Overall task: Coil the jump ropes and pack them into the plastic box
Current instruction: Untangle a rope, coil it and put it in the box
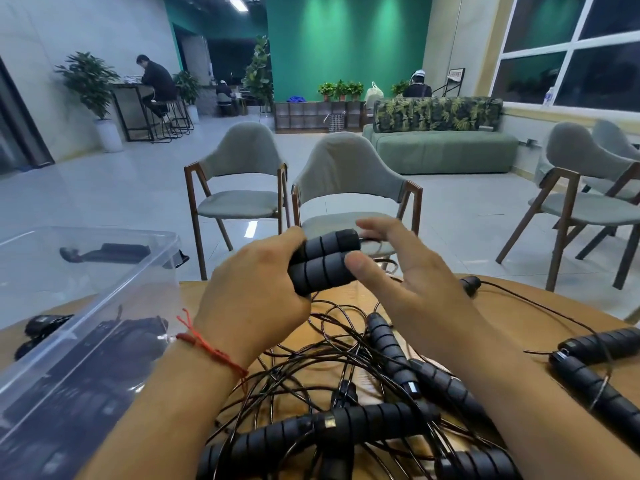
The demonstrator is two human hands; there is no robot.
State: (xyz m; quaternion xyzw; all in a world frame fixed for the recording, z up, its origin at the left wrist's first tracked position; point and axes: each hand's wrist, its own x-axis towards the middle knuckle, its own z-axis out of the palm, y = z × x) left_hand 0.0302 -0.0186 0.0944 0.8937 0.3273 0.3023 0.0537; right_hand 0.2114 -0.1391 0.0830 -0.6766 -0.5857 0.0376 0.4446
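Plastic box (black rope handles inside)

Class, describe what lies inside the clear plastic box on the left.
Inside the plastic box, dark jump ropes lie piled along the bottom, their handles showing through the clear wall. Blur and glare hide their number and whether they are coiled.

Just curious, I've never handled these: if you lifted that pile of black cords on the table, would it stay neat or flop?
Probably flop: the thin cords lie in loose, crossing loops, so they would likely sag and snag each other. The round handles attached might roll or swing as weights.
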